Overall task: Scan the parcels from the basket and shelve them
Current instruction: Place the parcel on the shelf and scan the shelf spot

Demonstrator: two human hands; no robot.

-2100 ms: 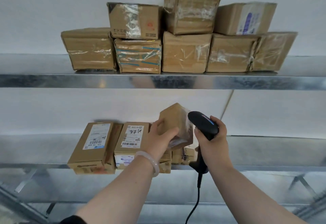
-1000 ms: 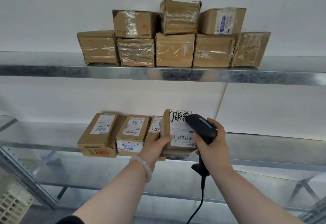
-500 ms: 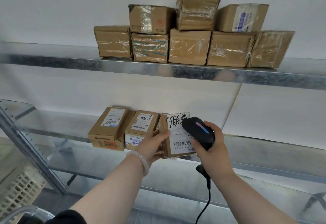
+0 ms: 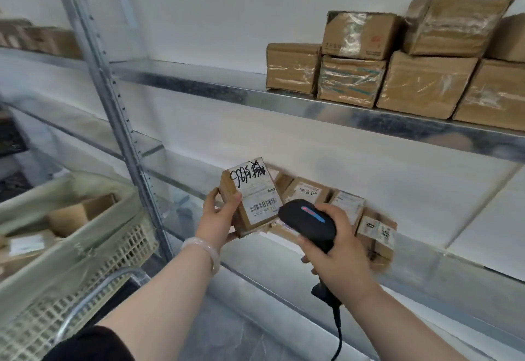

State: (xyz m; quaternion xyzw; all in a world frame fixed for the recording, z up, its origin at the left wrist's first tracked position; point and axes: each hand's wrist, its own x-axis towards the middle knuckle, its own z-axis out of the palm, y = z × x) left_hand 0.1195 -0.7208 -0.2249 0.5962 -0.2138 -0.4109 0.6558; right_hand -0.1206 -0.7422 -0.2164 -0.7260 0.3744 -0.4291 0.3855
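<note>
Brown cardboard parcel with one white label is in the left hand, fingers curled round it, in front of the lower shelf. The right hand grips one black scanner beside the label. Seven boxes sit on the top shelf. Two more parcels show in the white basket.
</note>
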